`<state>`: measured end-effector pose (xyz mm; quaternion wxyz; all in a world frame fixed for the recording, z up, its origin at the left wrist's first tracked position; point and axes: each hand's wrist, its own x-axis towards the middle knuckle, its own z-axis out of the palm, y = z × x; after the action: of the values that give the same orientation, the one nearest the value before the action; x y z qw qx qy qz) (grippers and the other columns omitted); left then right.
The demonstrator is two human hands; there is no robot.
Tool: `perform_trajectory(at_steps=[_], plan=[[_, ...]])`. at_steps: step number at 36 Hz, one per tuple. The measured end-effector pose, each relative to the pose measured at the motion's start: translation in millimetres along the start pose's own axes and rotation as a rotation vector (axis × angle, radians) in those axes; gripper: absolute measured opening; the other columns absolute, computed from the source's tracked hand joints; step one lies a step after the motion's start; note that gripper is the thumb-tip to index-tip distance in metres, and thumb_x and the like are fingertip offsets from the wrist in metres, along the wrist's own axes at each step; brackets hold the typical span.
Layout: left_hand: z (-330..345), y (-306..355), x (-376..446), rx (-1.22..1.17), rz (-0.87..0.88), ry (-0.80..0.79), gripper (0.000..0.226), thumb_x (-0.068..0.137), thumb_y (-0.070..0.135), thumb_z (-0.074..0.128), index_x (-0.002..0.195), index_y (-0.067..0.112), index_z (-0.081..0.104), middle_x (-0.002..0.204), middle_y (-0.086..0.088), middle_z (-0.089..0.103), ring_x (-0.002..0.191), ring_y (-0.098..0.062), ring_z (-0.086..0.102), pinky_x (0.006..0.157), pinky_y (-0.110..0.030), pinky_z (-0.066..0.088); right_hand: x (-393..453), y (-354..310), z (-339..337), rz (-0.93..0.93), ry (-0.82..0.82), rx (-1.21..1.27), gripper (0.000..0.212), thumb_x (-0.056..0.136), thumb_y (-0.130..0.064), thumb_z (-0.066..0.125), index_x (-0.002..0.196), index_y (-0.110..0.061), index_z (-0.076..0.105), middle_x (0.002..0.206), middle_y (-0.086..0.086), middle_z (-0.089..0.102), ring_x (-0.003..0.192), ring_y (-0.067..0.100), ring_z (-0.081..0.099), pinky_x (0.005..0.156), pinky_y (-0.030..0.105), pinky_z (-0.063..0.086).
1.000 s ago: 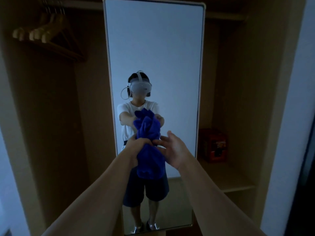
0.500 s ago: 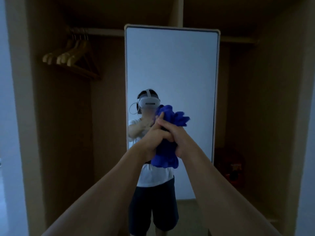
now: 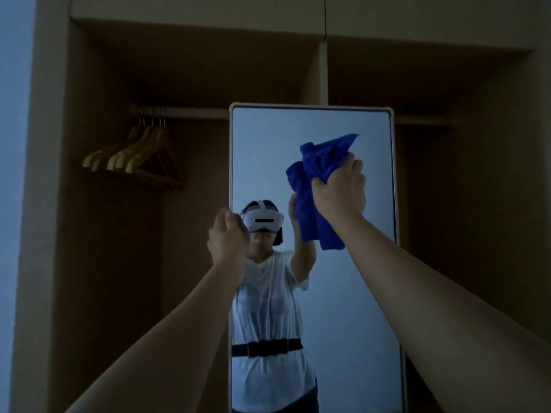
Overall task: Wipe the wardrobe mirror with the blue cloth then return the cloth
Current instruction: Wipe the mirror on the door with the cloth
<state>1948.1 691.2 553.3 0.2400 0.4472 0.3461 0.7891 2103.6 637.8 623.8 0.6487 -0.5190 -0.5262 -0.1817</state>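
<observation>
The tall white-framed wardrobe mirror (image 3: pixel 268 150) stands in the middle of the open wardrobe. My right hand (image 3: pixel 340 192) grips the bunched blue cloth (image 3: pixel 319 165) and holds it against the upper right part of the glass, with a tail of cloth hanging below my fist. My left hand (image 3: pixel 228 236) is raised at the mirror's left edge, about halfway up the visible glass, its fingers curled at the frame. The glass reflects a person in a white shirt with a headset.
Several wooden hangers (image 3: pixel 134 159) hang from a rail in the left wardrobe bay. A vertical divider (image 3: pixel 323 73) rises behind the mirror's top. The right bay is dark. A pale wall (image 3: pixel 12 174) borders the wardrobe on the left.
Both hands held the cloth together at chest height. Now my right hand alone has lifted it up and right onto the glass, and my left hand has moved to the mirror's left edge. The view has tilted upward.
</observation>
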Motion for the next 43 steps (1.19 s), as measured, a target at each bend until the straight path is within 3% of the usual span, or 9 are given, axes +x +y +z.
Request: perform_trajectory(at_steps=[4, 9, 15, 20, 24, 29, 33, 37, 43], plan=[[1, -9, 18, 0.019, -0.094, -0.012, 0.037, 0.099, 0.039, 0.031, 0.070, 0.030, 0.052, 0.077, 0.001, 0.057, 0.086, -0.020, 0.056, 0.077, -0.033, 0.043, 24, -9, 6, -0.037, 0.059, -0.098, 0.064, 0.085, -0.022, 0.063, 0.139, -0.009, 0.030, 0.131, 0.009, 0.044, 0.116, 0.027, 0.046, 0.080, 0.033, 0.042], [-2, -7, 32, -0.101, -0.204, -0.029, 0.041, 0.100, 0.039, 0.033, 0.071, 0.017, 0.052, 0.062, 0.000, 0.051, 0.053, -0.009, 0.049, 0.035, -0.010, 0.037, 40, 12, 9, 0.242, 0.059, 0.172, 0.053, 0.084, -0.026, 0.063, 0.131, -0.011, 0.043, 0.125, 0.010, 0.051, 0.110, 0.027, 0.054, 0.088, 0.036, 0.048], [-2, -9, 30, -0.122, -0.260, -0.058, 0.044, 0.101, 0.043, 0.031, 0.071, 0.016, 0.049, 0.060, -0.001, 0.047, 0.052, -0.010, 0.044, 0.047, -0.021, 0.037, 33, 73, -7, 0.654, 0.167, 0.292, 0.075, 0.076, -0.049, 0.066, 0.139, -0.017, 0.040, 0.143, 0.005, 0.041, 0.129, 0.030, 0.037, 0.108, 0.052, 0.028], [-1, -18, 17, -0.029, -0.234, -0.059, 0.043, 0.101, 0.041, 0.028, 0.069, 0.019, 0.046, 0.067, -0.003, 0.048, 0.058, -0.012, 0.043, 0.051, -0.025, 0.036, 15, 107, -22, 0.852, 0.106, 0.844, 0.054, 0.075, -0.031, 0.070, 0.123, -0.016, 0.050, 0.121, 0.005, 0.058, 0.109, 0.030, 0.056, 0.093, 0.049, 0.044], [-3, -24, 11, 0.040, -0.249, -0.056, 0.044, 0.102, 0.042, 0.025, 0.069, 0.020, 0.045, 0.074, -0.004, 0.050, 0.065, -0.013, 0.045, 0.075, -0.033, 0.037, 6, 125, -32, 0.867, -0.034, 1.010, 0.047, 0.081, -0.024, 0.066, 0.125, -0.016, 0.052, 0.119, 0.008, 0.061, 0.105, 0.032, 0.058, 0.095, 0.052, 0.044], [-6, -25, 7, 0.110, -0.211, 0.017, 0.047, 0.102, 0.037, 0.026, 0.066, 0.017, 0.048, 0.068, -0.005, 0.051, 0.063, -0.014, 0.046, 0.063, -0.030, 0.036, 1, 134, -40, 0.884, -0.162, 0.952, 0.045, 0.082, -0.025, 0.065, 0.124, -0.017, 0.052, 0.119, 0.010, 0.061, 0.107, 0.034, 0.057, 0.098, 0.053, 0.041], [-10, -23, 4, 0.141, -0.205, 0.031, 0.045, 0.102, 0.037, 0.027, 0.071, 0.016, 0.052, 0.076, -0.008, 0.057, 0.075, -0.022, 0.055, 0.078, -0.035, 0.043, 1, 135, -52, 0.880, -0.207, 0.931, 0.032, 0.082, -0.025, 0.063, 0.112, -0.019, 0.054, 0.111, 0.010, 0.062, 0.101, 0.034, 0.057, 0.089, 0.047, 0.043], [-15, -19, -1, 0.153, -0.232, 0.036, 0.040, 0.101, 0.041, 0.027, 0.091, 0.015, 0.055, 0.085, -0.009, 0.058, 0.094, -0.029, 0.056, 0.095, -0.046, 0.045, -4, 131, -65, 0.860, -0.185, 0.937, 0.036, 0.082, -0.023, 0.063, 0.116, -0.018, 0.056, 0.115, 0.010, 0.062, 0.104, 0.034, 0.057, 0.093, 0.049, 0.042], [-22, -5, -15, 0.185, -0.234, 0.059, 0.051, 0.100, 0.045, 0.025, 0.118, 0.010, 0.057, 0.093, -0.011, 0.060, 0.093, -0.028, 0.057, 0.093, -0.045, 0.046, -15, 113, -92, 0.843, -0.134, 0.926, 0.042, 0.081, -0.021, 0.063, 0.122, -0.018, 0.054, 0.116, 0.008, 0.061, 0.102, 0.030, 0.057, 0.084, 0.042, 0.043]])
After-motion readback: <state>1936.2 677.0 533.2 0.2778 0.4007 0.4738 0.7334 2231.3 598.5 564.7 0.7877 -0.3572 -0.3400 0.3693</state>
